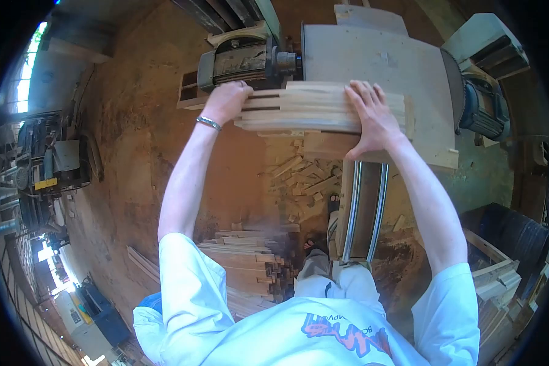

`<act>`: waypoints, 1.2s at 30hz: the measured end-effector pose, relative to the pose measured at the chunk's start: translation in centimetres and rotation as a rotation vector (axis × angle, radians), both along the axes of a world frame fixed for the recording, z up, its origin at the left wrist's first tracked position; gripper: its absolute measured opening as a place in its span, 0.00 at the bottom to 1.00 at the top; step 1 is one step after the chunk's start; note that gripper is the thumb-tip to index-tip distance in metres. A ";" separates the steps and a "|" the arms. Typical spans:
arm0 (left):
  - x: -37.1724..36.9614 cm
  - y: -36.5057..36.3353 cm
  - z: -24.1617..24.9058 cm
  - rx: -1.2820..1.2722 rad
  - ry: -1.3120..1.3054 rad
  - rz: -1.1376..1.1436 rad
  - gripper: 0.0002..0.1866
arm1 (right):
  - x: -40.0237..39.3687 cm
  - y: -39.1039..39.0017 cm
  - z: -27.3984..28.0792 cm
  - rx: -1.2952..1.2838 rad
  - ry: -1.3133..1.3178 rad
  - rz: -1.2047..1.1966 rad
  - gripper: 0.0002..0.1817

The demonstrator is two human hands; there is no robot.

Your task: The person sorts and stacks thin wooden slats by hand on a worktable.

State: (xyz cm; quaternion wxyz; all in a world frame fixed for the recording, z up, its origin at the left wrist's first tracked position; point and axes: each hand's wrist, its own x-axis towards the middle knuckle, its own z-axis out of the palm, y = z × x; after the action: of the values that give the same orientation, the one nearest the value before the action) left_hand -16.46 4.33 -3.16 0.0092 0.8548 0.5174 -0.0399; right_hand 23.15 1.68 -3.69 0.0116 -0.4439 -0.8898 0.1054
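Observation:
A bundle of pale wooden strips (311, 110) lies side by side across the near part of a machine table (372, 52), its left end reaching past the table's edge. My left hand (227, 102), with a bracelet at the wrist, is closed around that left end; its fingertips are partly hidden. Toward the right end, my right hand (374, 118) spans the bundle, fingers over the far side and thumb at the near side. A dark motor with a metal spindle (287, 62) stands just beyond my left hand.
At the table's right edge is a toothed round blade (452, 79), beside a blue motor (485, 108). Two metal rails (352, 210) run toward my legs. Wood offcuts (305, 177) litter the floor, and stacked boards (250, 256) stand to the left of my feet.

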 end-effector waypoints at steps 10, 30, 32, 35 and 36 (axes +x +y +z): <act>-1.1 7.3 -0.3 0.132 -0.062 0.051 0.10 | -0.4 8.8 -1.3 0.070 0.027 -0.002 0.82; -1.9 -6.3 7.8 0.099 0.049 0.082 0.30 | 0.3 0.1 -1.3 0.054 0.053 0.017 0.83; 0.6 -7.0 6.8 -0.049 0.136 0.059 0.39 | 0.3 -0.7 -1.2 0.048 0.046 0.018 0.83; 0.6 -6.1 5.2 -0.033 0.099 0.098 0.29 | 0.2 -1.0 -1.1 0.042 0.039 0.017 0.83; 0.6 -5.5 5.1 -0.039 0.088 0.125 0.26 | 0.2 -1.0 -1.0 0.039 0.029 0.015 0.83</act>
State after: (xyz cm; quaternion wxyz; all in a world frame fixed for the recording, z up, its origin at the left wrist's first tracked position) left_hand -15.89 -1.13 1.99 0.0056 0.8179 0.5688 -0.0867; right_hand 23.34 0.64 -4.70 0.0323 -0.4355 -0.8946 0.0944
